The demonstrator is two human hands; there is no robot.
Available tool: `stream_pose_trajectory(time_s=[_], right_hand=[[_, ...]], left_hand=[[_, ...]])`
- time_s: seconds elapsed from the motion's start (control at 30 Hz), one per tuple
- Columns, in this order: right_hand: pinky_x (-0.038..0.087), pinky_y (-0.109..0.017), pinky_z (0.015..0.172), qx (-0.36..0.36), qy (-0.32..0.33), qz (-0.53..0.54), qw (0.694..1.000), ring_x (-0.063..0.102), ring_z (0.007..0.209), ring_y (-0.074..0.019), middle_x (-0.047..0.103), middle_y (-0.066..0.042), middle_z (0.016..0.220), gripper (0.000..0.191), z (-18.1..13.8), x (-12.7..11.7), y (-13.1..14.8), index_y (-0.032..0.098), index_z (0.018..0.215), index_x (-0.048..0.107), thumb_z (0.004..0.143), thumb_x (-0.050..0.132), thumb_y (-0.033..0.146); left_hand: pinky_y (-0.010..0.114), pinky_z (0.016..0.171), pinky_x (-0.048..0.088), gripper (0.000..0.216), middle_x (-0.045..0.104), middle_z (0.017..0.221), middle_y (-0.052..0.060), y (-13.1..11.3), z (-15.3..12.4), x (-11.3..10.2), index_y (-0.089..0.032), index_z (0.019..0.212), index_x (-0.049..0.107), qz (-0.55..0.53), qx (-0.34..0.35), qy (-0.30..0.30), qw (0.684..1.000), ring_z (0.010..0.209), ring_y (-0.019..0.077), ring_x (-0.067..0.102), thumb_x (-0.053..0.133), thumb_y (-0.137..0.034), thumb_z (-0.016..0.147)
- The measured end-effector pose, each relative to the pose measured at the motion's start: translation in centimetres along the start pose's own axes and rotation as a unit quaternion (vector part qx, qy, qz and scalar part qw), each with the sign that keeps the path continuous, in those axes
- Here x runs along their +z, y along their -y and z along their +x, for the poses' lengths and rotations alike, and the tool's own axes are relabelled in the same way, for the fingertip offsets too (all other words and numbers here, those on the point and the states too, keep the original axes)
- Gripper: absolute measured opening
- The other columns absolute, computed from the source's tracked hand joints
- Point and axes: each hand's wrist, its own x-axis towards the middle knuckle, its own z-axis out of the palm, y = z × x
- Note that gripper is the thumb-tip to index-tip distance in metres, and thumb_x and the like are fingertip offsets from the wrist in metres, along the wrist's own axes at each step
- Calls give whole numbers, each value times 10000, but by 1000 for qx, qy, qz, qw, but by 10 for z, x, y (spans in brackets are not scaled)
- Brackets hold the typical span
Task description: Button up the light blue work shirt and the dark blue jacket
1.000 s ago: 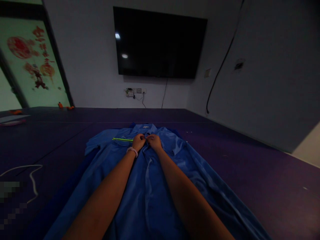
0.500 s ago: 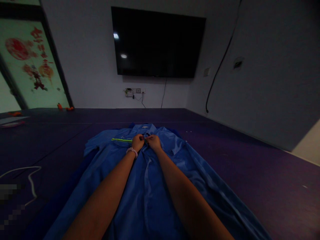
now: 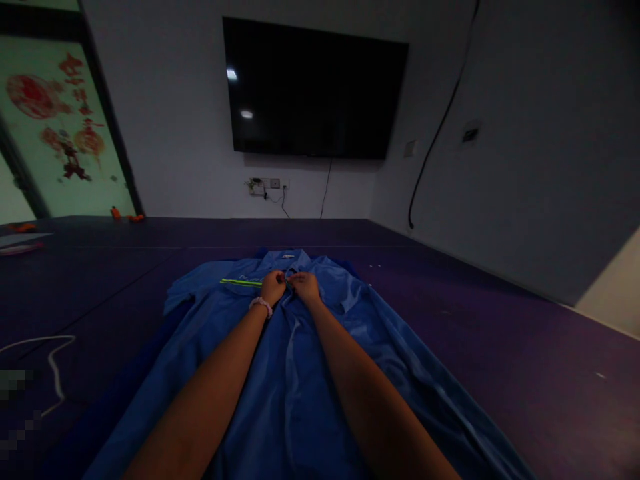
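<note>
A blue work shirt (image 3: 295, 373) with a yellow-green chest stripe lies spread front-up on the dark purple surface (image 3: 500, 347), collar away from me. My left hand (image 3: 273, 287), with a pale band at the wrist, and my right hand (image 3: 304, 285) meet at the shirt's front opening just below the collar. Both hands are closed in a pinch on the front edges of the fabric, fingertips almost touching each other.
A large black screen (image 3: 315, 90) hangs on the far wall above a socket with cables (image 3: 267, 185). A white cord (image 3: 50, 360) lies on the surface at the left. A decorated door (image 3: 60, 127) stands at far left; a wall runs along the right.
Both hands stay pinched at the shirt's upper front with only small finger movements. The view has shifted slightly.
</note>
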Motion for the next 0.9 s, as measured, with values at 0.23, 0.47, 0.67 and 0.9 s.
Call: stream_pose_trajectory(time_s=[0.23, 0.47, 0.67, 0.9], right_hand=[[369, -181, 415, -20, -8, -17, 1000, 517, 449, -102, 581, 5, 530, 201, 1, -3, -2, 140, 701, 653, 685, 562, 318], [374, -180, 417, -14, -14, -16, 1000, 529, 455, -109, 585, 1, 530, 184, 0, -2, 1, 142, 692, 652, 691, 544, 291], [372, -175, 422, -11, -17, -21, 1000, 530, 456, -104, 589, 0, 541, 170, -1, -3, 3, 142, 713, 644, 709, 522, 261], [387, -191, 435, -2, -10, -30, 999, 528, 460, -112, 580, -3, 539, 172, -2, -4, 4, 140, 731, 642, 703, 512, 248]], left_hand=[[216, 636, 404, 87, 593, 646, 12, 1, 0, 1, -123, 640, 580, -2, 1, 4, 1000, 642, 118, 529, 498, -95, 639], [251, 702, 423, 140, 627, 709, 44, 0, 0, 1, -125, 674, 605, -10, -5, -2, 1000, 709, 144, 561, 467, -104, 683], [273, 752, 433, 157, 648, 767, 58, 1, 1, 1, -128, 697, 618, -27, -13, -10, 999, 767, 159, 578, 475, -74, 660], [274, 771, 439, 141, 651, 765, 51, 5, 3, 1, -139, 686, 624, -59, -15, -14, 998, 782, 156, 585, 489, -102, 679]])
